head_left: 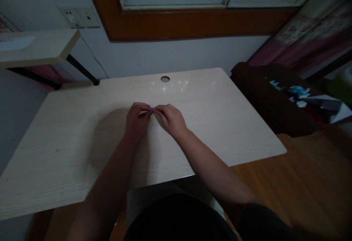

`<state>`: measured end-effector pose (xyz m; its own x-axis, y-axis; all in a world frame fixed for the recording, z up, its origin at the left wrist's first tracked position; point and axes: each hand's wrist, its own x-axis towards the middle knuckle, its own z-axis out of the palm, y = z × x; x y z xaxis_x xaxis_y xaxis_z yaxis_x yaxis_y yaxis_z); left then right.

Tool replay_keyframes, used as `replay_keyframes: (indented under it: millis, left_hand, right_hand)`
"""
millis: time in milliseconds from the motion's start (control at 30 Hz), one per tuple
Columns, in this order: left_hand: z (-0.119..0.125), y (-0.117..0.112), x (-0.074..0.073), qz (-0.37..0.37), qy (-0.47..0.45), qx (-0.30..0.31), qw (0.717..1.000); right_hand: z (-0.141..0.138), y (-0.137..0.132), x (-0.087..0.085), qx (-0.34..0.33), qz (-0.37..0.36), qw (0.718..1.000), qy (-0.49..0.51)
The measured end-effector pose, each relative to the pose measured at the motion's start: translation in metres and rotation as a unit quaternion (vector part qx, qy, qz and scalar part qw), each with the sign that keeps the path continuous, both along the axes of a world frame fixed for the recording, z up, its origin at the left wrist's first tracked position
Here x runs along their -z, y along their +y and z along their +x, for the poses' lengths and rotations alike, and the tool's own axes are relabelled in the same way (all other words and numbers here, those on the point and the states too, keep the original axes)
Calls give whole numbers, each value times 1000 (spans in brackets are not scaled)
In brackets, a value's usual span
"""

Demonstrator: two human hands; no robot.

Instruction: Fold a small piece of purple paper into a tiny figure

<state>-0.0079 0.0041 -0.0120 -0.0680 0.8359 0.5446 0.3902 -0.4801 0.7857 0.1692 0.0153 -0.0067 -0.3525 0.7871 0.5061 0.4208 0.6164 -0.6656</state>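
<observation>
Both my hands rest together near the middle of a pale wooden desk (68,142). My left hand (136,120) has its fingers curled, with the fingertips meeting those of my right hand (172,118). Between the pinched fingertips shows a tiny purple thing (152,110), too small to name. Both hands are closed on it, and most of it is hidden by the fingers.
A round cable hole (165,78) sits at the desk's far edge. A raised shelf (35,47) stands at the back left under wall sockets (79,17). A dark piece of furniture with scattered items (275,98) stands to the right, on wooden floor (302,182).
</observation>
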Motion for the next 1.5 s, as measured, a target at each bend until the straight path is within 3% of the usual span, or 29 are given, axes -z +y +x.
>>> replay_keyframes:
  millis: [333, 700, 1133, 1300, 1500]
  left_hand:
    - [-5, 6, 6, -34, -35, 57, 997]
    - [-5, 6, 13, -78, -91, 68, 990]
    - [-3, 0, 7, -125, -146, 83, 978]
    - [-2, -1, 6, -138, -172, 86, 972]
    - [-1, -1, 5, -136, -188, 52, 971]
  right_hand:
    - [0, 4, 4, 20, -107, 987, 115]
    - [-1, 6, 3, 49, -146, 972, 180]
    - [-1, 4, 2, 12, -124, 979, 164]
    - [-4, 6, 5, 17, -177, 956, 232]
    - [-6, 12, 15, -32, -247, 921, 298]
